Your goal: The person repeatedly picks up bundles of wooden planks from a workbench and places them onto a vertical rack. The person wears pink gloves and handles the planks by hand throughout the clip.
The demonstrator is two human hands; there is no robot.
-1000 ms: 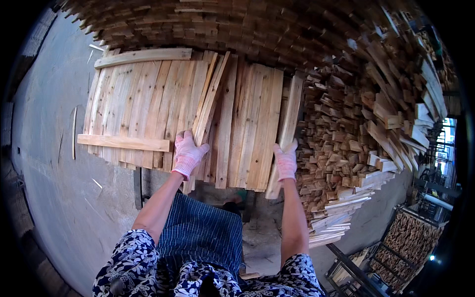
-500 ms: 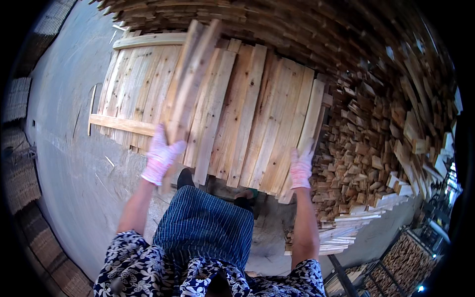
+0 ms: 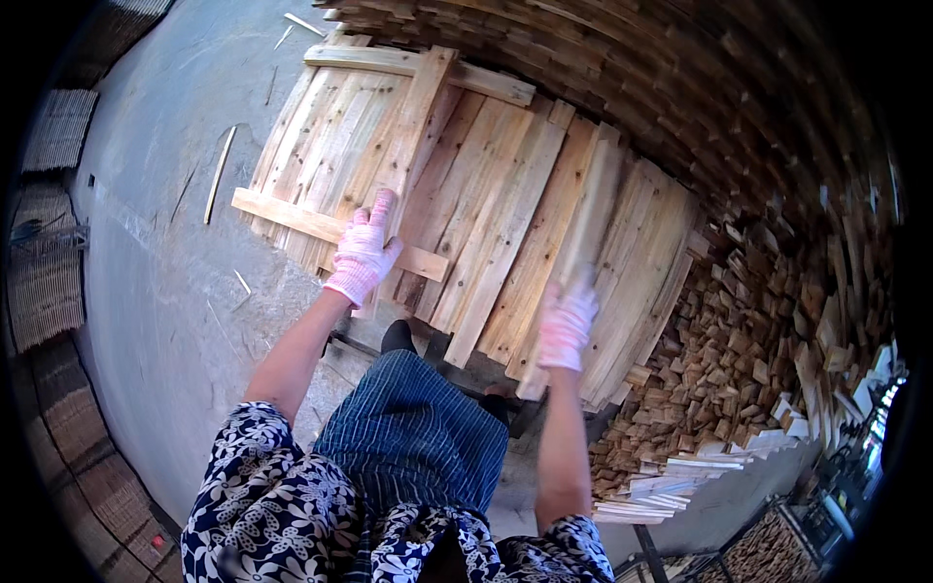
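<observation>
Gloved in pink and white, my left hand (image 3: 364,255) is on a long wooden plank (image 3: 413,126), its thumb and fingers at the sides of it. That plank slants over the upper crosspiece (image 3: 491,85) of the stack. My right hand (image 3: 567,325), also gloved and blurred by motion, is on another plank (image 3: 591,199), which is smeared too. Both planks lie over a row of pale, knotty boards (image 3: 486,228) set side by side. Under my left hand runs a short lower crosspiece (image 3: 292,216).
A large pile of cut wood (image 3: 748,330) borders the boards on the right and far side. Loose sticks (image 3: 221,175) lie on the grey floor (image 3: 146,262) to the left. Bundled stacks of slats (image 3: 44,282) line the far left. A blue striped apron (image 3: 413,428) covers my lap.
The left plank has come down from a raised slant onto the boards. My right hand has moved left from the right-hand edge, onto a plank. The view has shifted.
</observation>
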